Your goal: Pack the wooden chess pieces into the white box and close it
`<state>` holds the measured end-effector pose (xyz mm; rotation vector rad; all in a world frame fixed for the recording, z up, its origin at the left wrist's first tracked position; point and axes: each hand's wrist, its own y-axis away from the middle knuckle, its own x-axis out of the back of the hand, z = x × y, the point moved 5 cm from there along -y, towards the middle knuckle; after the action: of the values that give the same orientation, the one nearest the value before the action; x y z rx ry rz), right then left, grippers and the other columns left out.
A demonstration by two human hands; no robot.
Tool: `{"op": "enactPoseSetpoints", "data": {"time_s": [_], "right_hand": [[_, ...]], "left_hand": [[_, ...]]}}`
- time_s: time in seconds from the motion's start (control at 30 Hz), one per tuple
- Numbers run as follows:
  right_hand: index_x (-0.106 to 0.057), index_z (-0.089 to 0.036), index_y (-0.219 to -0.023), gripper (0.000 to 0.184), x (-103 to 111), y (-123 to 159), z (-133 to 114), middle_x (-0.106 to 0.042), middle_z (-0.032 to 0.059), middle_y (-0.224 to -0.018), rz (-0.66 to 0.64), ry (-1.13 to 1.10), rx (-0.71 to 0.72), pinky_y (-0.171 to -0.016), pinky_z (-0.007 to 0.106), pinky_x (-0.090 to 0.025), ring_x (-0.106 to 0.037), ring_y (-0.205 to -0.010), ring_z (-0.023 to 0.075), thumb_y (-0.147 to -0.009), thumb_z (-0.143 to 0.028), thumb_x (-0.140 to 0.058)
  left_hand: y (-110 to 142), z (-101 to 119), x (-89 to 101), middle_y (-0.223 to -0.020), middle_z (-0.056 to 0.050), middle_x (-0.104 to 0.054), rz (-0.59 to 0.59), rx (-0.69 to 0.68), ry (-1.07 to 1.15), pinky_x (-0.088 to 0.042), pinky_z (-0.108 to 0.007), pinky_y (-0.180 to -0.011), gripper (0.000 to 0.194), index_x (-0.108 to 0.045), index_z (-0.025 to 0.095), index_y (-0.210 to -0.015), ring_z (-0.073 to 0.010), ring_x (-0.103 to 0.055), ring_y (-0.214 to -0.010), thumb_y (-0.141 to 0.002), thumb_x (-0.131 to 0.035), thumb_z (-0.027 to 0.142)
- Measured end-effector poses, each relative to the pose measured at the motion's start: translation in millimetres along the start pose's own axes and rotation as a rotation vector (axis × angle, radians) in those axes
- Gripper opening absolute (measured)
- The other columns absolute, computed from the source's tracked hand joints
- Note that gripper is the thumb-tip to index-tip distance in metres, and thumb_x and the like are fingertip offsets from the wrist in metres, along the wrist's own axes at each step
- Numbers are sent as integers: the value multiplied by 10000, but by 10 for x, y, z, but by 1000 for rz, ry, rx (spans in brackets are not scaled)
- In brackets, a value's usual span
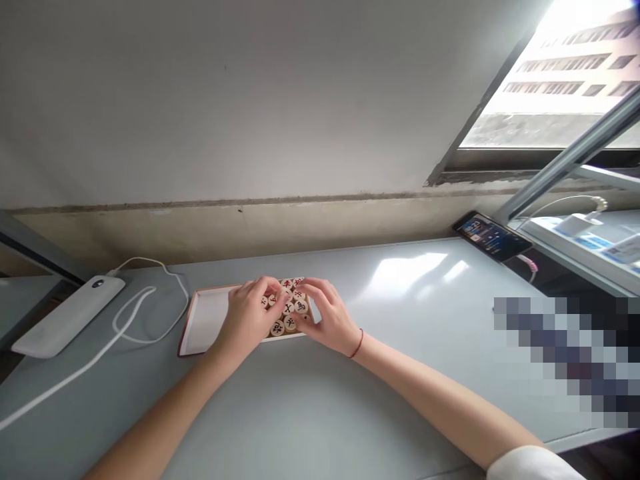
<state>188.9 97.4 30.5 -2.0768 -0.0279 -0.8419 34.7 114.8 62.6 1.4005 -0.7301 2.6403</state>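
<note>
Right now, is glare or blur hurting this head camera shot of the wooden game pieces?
In the head view, daylight blows out the window, glare streaks the grey desk, and pixelation covers the lower right corner. The game pieces show red and black characters, small but legible, with the left hand and right hand hiding some.

Head-worn view, facing forward and down toward the hands [245, 320]
</note>
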Motion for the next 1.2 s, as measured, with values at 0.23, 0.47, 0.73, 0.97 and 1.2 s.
{"op": "enactPoseSetpoints", "data": {"time_s": [0.23, 0.47, 0.73, 0.97, 1.2], "right_hand": [[-490, -228, -1151, 303, 57, -22, -123, -652, 79, -1013, 7, -45, 117, -745, 325, -483, -585, -884, 193, -858, -161, -535], [-553, -208, -1072, 210, 79, 15, 488, -658, 89, -1038, -67, 185, -230, -842, 384, -441, -558, -975, 239, -879, -204, -470], [-560, -211, -1038, 190, -47, 132, 830, -631, 83, -1103, -263, 326, -418, -818, 392, -405, -506, -1017, 280, -865, -254, -495], [-550, -212, -1071, 225, -46, 141, 832, -628, 91, -1104, -257, 322, -427, -827, 398, -402, -504, -1032, 285, -863, -270, -487], [-561, -215, -1059, 217, -46, 138, 823, -630, 90, -1098, -253, 340, -411, -818, 396, -410, -508, -1019, 280, -864, -272, -487]], "left_hand": [[97, 126, -54, -803, 34, -648, -113, 79, 257, -473, -220, -667, 138, -541, 232, -855, -138, -620, -751, -869, -543, 369], [-90, -326, 85, -901, -64, -649, -137, -15, -419, -453, -327, -778, 281, -663, 205, -951, -234, -615, -874, -932, -409, 324], [-42, -420, 5, -894, -70, -644, -170, 29, -619, -438, -334, -734, 292, -687, 185, -969, -243, -605, -831, -911, -424, 298], [-59, -320, -136, -893, -98, -623, -238, 64, -642, -433, -341, -721, 332, -699, 170, -916, -248, -588, -835, -927, -391, 296], [-28, -349, -193, -906, -112, -628, -181, 128, -585, -439, -364, -734, 340, -693, 153, -903, -260, -590, -871, -924, -378, 279]]}}
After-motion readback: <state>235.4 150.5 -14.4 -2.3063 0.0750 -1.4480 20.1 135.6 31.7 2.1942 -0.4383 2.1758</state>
